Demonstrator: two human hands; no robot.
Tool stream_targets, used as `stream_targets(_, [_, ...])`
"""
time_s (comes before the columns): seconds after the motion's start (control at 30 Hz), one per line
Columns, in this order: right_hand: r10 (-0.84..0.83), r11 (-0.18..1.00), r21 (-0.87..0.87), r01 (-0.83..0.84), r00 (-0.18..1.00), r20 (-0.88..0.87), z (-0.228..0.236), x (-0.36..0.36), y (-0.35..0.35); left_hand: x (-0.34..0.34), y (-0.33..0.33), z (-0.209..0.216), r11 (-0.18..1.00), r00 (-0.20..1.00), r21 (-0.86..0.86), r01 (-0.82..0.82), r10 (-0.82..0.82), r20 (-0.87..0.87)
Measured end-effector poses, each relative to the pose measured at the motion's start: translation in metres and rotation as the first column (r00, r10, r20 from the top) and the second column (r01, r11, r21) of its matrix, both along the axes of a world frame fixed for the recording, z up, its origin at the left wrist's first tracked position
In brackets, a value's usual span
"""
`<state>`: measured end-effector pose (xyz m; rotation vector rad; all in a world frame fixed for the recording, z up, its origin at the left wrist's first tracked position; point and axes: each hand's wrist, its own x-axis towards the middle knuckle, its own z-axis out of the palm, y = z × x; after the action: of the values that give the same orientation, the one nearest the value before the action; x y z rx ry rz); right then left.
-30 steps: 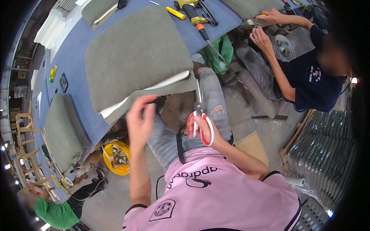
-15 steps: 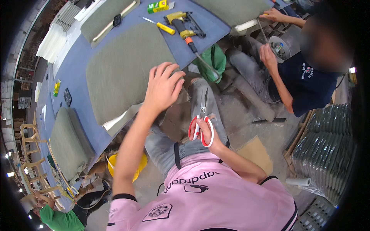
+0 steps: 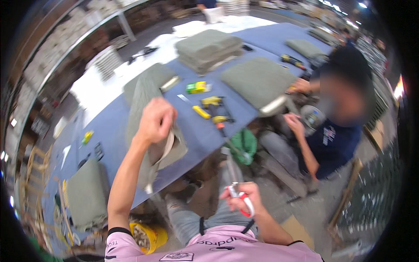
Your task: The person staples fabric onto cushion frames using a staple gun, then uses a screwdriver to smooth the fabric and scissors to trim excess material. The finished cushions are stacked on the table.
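My left hand [image 3: 157,121] is closed on the grey-green fabric-covered pad [image 3: 146,94], which stands tilted up off the blue table, blurred by motion. Its pale underside and fabric edge show below the fist. In front of my lap, my right hand [image 3: 247,197] grips a pair of scissors [image 3: 247,206] by the red-and-white handles. The scissor blades point away from me and are smeared. A yellow-and-black nail gun [image 3: 214,105] with a hose lies on the table to the right of the pad, beside a yellow-handled tool [image 3: 201,112].
A green-and-yellow box [image 3: 196,87] lies behind the tools, before stacked grey pads [image 3: 207,48]. At the right, a co-worker [image 3: 331,135] handles another pad [image 3: 259,83] near a bucket [image 3: 312,118]. A yellow bucket [image 3: 150,238] stands below the table's edge.
My left hand has closed and raised the pad that was lying flat. The view has tilted up, showing more of the table's far side. The scissors remain in my right hand.
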<state>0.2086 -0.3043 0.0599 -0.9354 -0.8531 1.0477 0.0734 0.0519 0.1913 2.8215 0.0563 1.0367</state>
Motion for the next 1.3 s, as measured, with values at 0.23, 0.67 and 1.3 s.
stream_targets(0.23, [0.058,0.978,0.184,-0.100,0.974,0.220,0.017,-0.010,0.077,-0.104,-0.040,0.088,0.939,0.862,0.118,-0.323,0.240,0.447])
stream_targets(0.67, [-0.332,0.884,0.456,0.103,0.825,0.458,0.022,-0.044,0.097,-0.058,-0.089,0.162,0.963,0.779,0.094,-0.253,0.260,-0.571])
stream_targets(1.3, [-0.257,0.962,0.268,0.060,0.544,0.799,0.076,-0.013,0.138,0.000,-0.035,0.165,0.786,0.526,-0.291,-0.546,0.051,-0.849])
